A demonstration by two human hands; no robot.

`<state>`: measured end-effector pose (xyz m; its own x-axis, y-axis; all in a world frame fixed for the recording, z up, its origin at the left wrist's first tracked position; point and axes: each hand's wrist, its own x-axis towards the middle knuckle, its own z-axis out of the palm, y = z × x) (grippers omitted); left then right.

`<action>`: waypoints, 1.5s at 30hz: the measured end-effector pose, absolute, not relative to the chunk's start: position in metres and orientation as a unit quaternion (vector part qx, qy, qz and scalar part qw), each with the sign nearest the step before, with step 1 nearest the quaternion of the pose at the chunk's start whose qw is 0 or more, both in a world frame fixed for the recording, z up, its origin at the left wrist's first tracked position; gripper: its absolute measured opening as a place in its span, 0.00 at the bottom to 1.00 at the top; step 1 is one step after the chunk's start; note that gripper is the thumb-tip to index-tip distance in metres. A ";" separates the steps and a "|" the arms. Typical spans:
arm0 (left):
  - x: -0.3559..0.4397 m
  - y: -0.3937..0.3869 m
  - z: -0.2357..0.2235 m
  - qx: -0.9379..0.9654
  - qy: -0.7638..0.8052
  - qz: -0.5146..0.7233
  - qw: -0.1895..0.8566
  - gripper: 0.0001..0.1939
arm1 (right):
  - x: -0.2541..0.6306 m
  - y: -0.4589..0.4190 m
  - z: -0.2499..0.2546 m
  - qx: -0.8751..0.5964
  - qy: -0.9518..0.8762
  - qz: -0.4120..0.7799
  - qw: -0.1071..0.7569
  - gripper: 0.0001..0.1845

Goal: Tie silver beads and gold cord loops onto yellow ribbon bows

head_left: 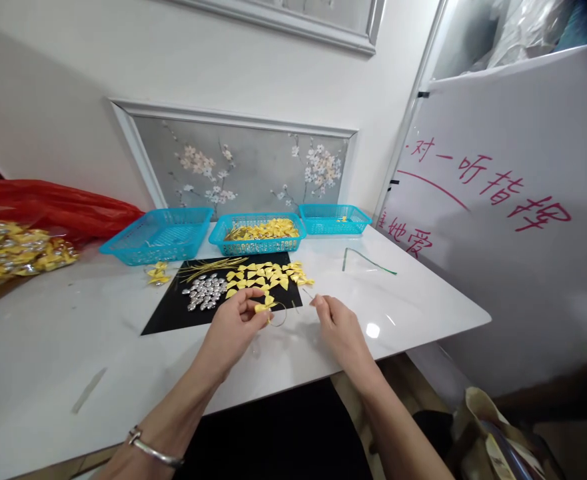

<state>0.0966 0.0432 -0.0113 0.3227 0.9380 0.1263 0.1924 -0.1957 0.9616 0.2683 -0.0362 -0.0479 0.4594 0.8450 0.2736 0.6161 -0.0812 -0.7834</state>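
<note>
My left hand (236,327) pinches a small yellow ribbon bow (264,307) just above the white table (53,347). A thin wire (282,315) loops from the bow toward my right hand (336,323), whose fingertips hold the wire's other end. Just beyond my hands lies a black mat (166,319) with a pile of yellow bows (266,275), a cluster of silver gems (204,292) and a bundle of thin gold wires (210,267).
Three blue baskets stand at the back: an empty-looking left basket (158,233), a middle basket (258,235) filled with yellow bows, and a right basket (334,219). A green strip (368,260) lies at right. Bagged gold items (13,250) sit far left. A whiteboard (513,220) stands right.
</note>
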 end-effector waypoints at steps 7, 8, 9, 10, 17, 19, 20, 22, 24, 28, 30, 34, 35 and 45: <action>0.069 0.022 0.012 0.673 0.406 0.393 0.477 0.15 | 0.282 -0.033 -0.069 -0.756 -0.496 0.054 0.423 0.10; 0.064 0.016 0.015 0.677 0.399 0.392 0.478 0.16 | 0.282 -0.033 -0.071 -0.752 -0.498 0.053 0.428 0.10; 0.060 0.009 0.018 0.680 0.393 0.393 0.478 0.17 | 0.281 -0.033 -0.071 -0.747 -0.500 0.054 0.434 0.11; 0.056 0.003 0.020 0.683 0.388 0.394 0.477 0.18 | 0.279 -0.033 -0.070 -0.740 -0.502 0.057 0.443 0.11; 0.030 -0.019 0.025 0.715 0.318 0.376 0.496 0.14 | 0.233 -0.059 -0.017 -0.575 -0.606 0.231 0.500 0.17; 0.025 -0.020 0.025 0.742 0.313 0.360 0.470 0.14 | 0.218 -0.067 -0.002 -0.503 -0.610 0.325 0.519 0.15; 0.023 -0.021 0.025 0.755 0.316 0.353 0.453 0.15 | 0.212 -0.069 0.004 -0.475 -0.605 0.365 0.524 0.14; 0.020 -0.023 0.026 0.770 0.321 0.345 0.430 0.15 | 0.203 -0.072 0.009 -0.445 -0.597 0.409 0.526 0.12; 0.017 -0.025 0.026 0.760 0.326 0.353 0.437 0.14 | 0.198 -0.074 0.010 -0.448 -0.598 0.402 0.530 0.11; 0.010 -0.025 0.026 0.702 0.325 0.382 0.505 0.13 | 0.194 -0.079 0.009 -0.452 -0.575 0.399 0.553 0.12; 0.007 -0.025 0.026 0.683 0.319 0.370 0.543 0.12 | 0.193 -0.081 0.010 -0.450 -0.561 0.416 0.556 0.13; 0.008 -0.030 0.029 0.682 0.291 0.327 0.586 0.11 | 0.191 -0.085 0.009 -0.449 -0.533 0.438 0.567 0.16; 0.010 -0.032 0.030 0.687 0.283 0.316 0.590 0.12 | 0.190 -0.086 0.008 -0.451 -0.529 0.441 0.568 0.17; 0.023 -0.045 0.028 0.700 0.353 0.383 0.488 0.06 | 0.186 -0.104 0.007 -0.495 -0.628 0.114 0.589 0.08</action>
<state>0.0229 -0.0450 0.0278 0.4582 0.8679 0.1917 0.1200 -0.2741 0.9542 0.1856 -0.1036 0.0074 0.1849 0.7563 0.6275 0.4885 0.4833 -0.7265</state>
